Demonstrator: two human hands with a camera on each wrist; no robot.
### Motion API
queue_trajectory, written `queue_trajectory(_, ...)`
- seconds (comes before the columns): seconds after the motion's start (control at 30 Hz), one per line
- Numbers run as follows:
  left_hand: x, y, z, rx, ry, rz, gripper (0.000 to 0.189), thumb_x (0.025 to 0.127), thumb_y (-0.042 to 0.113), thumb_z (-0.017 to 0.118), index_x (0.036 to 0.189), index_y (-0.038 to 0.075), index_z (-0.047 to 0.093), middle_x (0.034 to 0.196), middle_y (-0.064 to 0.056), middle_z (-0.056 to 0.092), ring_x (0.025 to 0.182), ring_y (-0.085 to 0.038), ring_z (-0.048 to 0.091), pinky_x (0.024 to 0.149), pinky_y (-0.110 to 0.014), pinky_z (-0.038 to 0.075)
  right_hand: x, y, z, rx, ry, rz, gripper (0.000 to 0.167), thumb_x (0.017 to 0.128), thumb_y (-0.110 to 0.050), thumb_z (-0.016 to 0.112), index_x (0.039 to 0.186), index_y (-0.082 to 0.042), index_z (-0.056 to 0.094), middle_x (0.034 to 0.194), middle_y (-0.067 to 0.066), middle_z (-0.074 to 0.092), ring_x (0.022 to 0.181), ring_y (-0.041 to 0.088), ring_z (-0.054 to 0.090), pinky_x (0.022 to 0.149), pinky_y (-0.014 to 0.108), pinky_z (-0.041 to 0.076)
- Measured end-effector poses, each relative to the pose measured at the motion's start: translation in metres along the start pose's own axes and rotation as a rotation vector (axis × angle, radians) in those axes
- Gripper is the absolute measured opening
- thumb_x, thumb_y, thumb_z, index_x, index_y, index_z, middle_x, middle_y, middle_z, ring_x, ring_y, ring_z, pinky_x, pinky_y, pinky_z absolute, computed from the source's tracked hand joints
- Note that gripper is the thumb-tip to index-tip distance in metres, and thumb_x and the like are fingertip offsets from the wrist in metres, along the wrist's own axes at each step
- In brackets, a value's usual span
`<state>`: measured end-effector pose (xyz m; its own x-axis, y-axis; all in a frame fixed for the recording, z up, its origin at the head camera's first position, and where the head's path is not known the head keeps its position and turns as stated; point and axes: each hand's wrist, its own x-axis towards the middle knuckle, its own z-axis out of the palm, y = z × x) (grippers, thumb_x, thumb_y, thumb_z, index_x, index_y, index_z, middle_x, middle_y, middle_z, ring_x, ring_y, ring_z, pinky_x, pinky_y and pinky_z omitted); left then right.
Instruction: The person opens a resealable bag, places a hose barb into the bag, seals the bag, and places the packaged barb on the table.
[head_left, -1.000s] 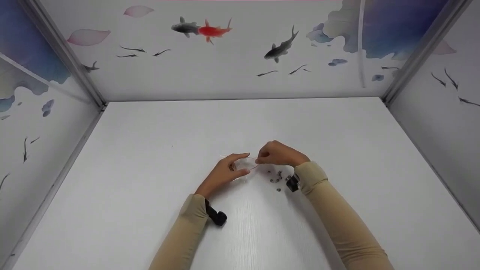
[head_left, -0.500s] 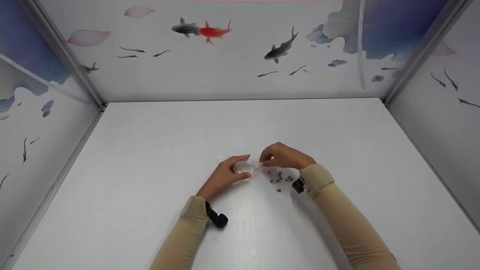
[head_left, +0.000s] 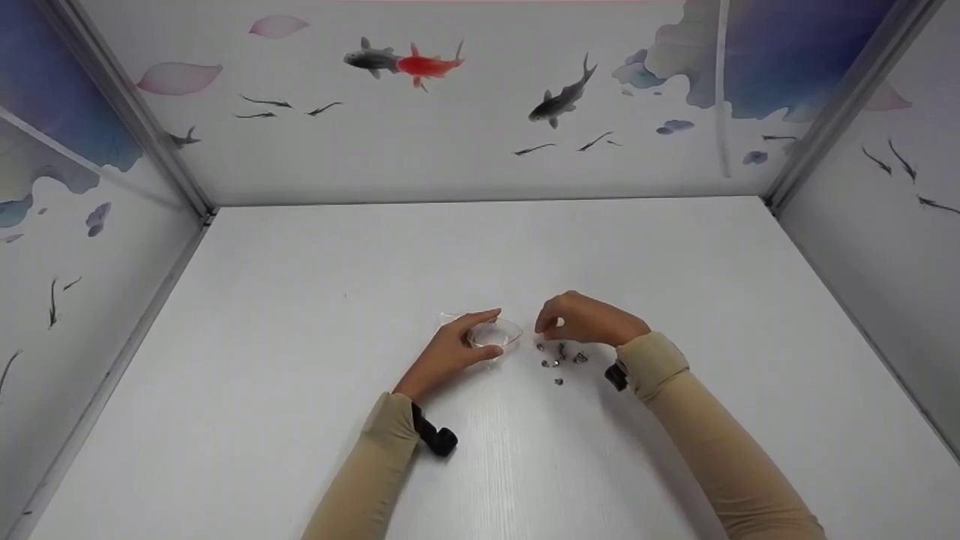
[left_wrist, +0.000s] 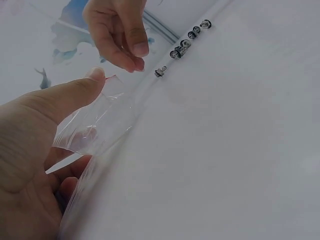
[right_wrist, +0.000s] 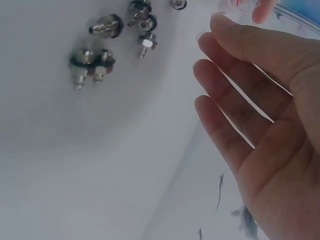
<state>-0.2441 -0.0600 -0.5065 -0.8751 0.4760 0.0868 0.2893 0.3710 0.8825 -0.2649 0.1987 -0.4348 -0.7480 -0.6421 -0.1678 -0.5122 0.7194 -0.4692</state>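
A clear plastic bag (head_left: 501,334) with a reddish edge stands with its mouth spread apart, facing right. My left hand (head_left: 448,345) holds it, thumb along one side and fingers curled round the other; in the left wrist view the thumb tip touches the bag's rim. Just right of the mouth is my right hand (head_left: 589,319), apart from the bag. Its palm is bare in the right wrist view, fingers gently bent and holding nothing. Below it lie several small metal threaded fittings (right_wrist: 106,26) with dark rings, scattered on the white table (head_left: 480,465).
One fitting (head_left: 559,382) lies a little nearer than the others. A printed back wall (head_left: 480,150) and side walls enclose the table. Small black cameras sit at the left wrist (head_left: 439,441) and right wrist (head_left: 616,376).
My right hand has drawn away from the bag's edge, to the right and over the fittings. The bag's mouth stays spread, and my left hand has hardly moved.
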Motion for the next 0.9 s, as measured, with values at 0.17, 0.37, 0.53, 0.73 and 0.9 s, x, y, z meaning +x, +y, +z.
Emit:
queue_trajectory(0.17, 0.001, -0.002, 0.000, 0.013, 0.005, 0.010, 0.065, 0.084, 0.039, 0.073, 0.142, 0.023, 0.049, 0.136, 0.000, 0.057, 0.100, -0.015, 0.049, 0.089, -0.032, 0.042, -0.007, 0.007, -0.002, -0.014, -0.011, -0.018, 0.015, 0.088, -0.004, 0.067, 0.100, -0.008, 0.075, 0.099, 0.002, 0.072, 0.093, 0.016, 0.063, 0.086, 0.035, 0.053)
queue_trajectory(0.37, 0.001, -0.001, 0.001, 0.007, 0.007, 0.009, 0.065, 0.083, 0.038, 0.074, 0.141, 0.022, 0.050, 0.136, -0.001, 0.057, 0.103, -0.017, 0.050, 0.092, -0.034, 0.042, -0.014, 0.013, -0.003, -0.016, -0.033, 0.014, 0.014, 0.087, -0.006, 0.069, 0.099, -0.009, 0.075, 0.098, 0.001, 0.072, 0.093, 0.016, 0.063, 0.085, 0.035, 0.053)
queue_trajectory(0.53, 0.001, 0.000, 0.002, -0.010, 0.006, -0.006, 0.064, 0.083, 0.035, 0.075, 0.141, 0.024, 0.051, 0.137, -0.001, 0.056, 0.111, -0.018, 0.051, 0.097, -0.037, 0.041, -0.016, 0.017, 0.000, -0.042, -0.046, 0.049, 0.015, 0.086, -0.005, 0.070, 0.099, -0.011, 0.076, 0.098, -0.001, 0.072, 0.094, 0.015, 0.063, 0.086, 0.035, 0.053)
queue_trajectory(0.73, 0.000, 0.000, 0.002, -0.033, 0.006, -0.003, 0.063, 0.083, 0.030, 0.075, 0.141, 0.024, 0.050, 0.139, -0.003, 0.055, 0.124, -0.023, 0.050, 0.104, -0.046, 0.039, -0.015, 0.017, 0.005, -0.046, -0.047, 0.054, 0.014, 0.086, -0.004, 0.070, 0.097, -0.011, 0.076, 0.097, -0.001, 0.072, 0.094, 0.014, 0.063, 0.086, 0.035, 0.053)
queue_trajectory(0.9, 0.001, -0.001, 0.001, -0.020, 0.006, -0.013, 0.064, 0.082, 0.035, 0.075, 0.141, 0.024, 0.051, 0.139, -0.001, 0.055, 0.126, -0.019, 0.050, 0.105, -0.041, 0.040, -0.013, 0.016, 0.006, -0.075, -0.048, 0.032, 0.013, 0.084, -0.005, 0.072, 0.093, -0.012, 0.076, 0.094, -0.003, 0.071, 0.087, 0.010, 0.061, 0.082, 0.031, 0.053)
